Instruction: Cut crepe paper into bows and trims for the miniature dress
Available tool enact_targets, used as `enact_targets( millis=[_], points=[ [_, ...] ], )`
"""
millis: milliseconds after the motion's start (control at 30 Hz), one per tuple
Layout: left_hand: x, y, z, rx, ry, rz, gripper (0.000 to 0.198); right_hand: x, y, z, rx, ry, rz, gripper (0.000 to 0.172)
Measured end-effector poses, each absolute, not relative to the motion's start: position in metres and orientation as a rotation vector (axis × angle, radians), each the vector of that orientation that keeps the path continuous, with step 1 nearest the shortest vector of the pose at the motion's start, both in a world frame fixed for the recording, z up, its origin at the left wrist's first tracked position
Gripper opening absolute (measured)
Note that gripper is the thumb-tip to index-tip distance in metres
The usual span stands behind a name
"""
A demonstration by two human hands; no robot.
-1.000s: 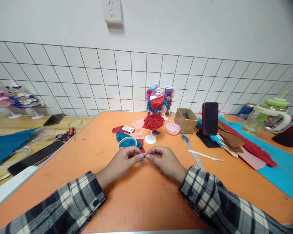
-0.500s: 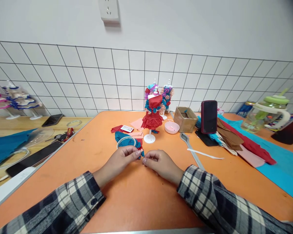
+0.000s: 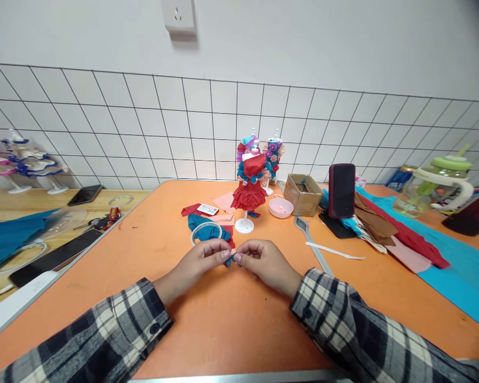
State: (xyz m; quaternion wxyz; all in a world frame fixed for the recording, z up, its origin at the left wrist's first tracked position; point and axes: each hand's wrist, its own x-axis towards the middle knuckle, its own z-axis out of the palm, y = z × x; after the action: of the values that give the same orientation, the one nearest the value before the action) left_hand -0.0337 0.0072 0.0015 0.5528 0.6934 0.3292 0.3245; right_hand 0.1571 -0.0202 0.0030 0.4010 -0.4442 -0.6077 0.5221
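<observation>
Between my hands is a small teal and pink crepe paper piece [image 3: 232, 256], mostly covered by fingertips. My left hand [image 3: 205, 260] pinches its left side. From the right, my right hand [image 3: 265, 264] pinches the same piece, thumb against fingers. Just beyond them lies crumpled teal crepe paper [image 3: 203, 222], with a tape roll [image 3: 194, 234] resting on it. Behind my hands a miniature dress form stands upright on a white base [image 3: 244, 226], wearing a red ruffled dress [image 3: 249, 197] with teal trim.
A pink bowl [image 3: 281, 209], a cardboard box [image 3: 306, 196] and an upright phone [image 3: 341, 191] stand right of the dress form. Grey scissors or tweezers [image 3: 313, 247] and a white strip [image 3: 335, 251] lie nearer. Coloured paper sheets [image 3: 443, 266] and a lidded jug [image 3: 433, 186] are far right.
My right hand has moved slightly up and left, closing the gap to my left hand. Its fingertips now meet the small paper piece.
</observation>
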Motion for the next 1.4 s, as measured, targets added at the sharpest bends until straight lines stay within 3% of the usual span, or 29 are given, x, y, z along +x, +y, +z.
enact_targets(
  millis=[133, 467, 933, 1400],
  points=[
    [-0.035, 0.007, 0.002, 1.480, 0.735, 0.832, 0.040, 0.158, -0.016, -0.004, -1.155, -1.505, 1.260, 0.020],
    [-0.022, 0.004, -0.002, 1.397, 1.050, 0.960, 0.026, 0.155, -0.015, -0.012, -1.167, -1.533, 1.074, 0.021],
    [-0.025, 0.005, 0.001, 1.654, 1.022, 0.860, 0.019, 0.169, -0.021, -0.003, -1.121, -1.908, 0.288, 0.010],
    [-0.022, 0.002, -0.001, 1.561, 1.019, 0.842, 0.030, 0.163, -0.019, -0.010, -1.188, -1.788, 0.438, 0.004]
  ],
)
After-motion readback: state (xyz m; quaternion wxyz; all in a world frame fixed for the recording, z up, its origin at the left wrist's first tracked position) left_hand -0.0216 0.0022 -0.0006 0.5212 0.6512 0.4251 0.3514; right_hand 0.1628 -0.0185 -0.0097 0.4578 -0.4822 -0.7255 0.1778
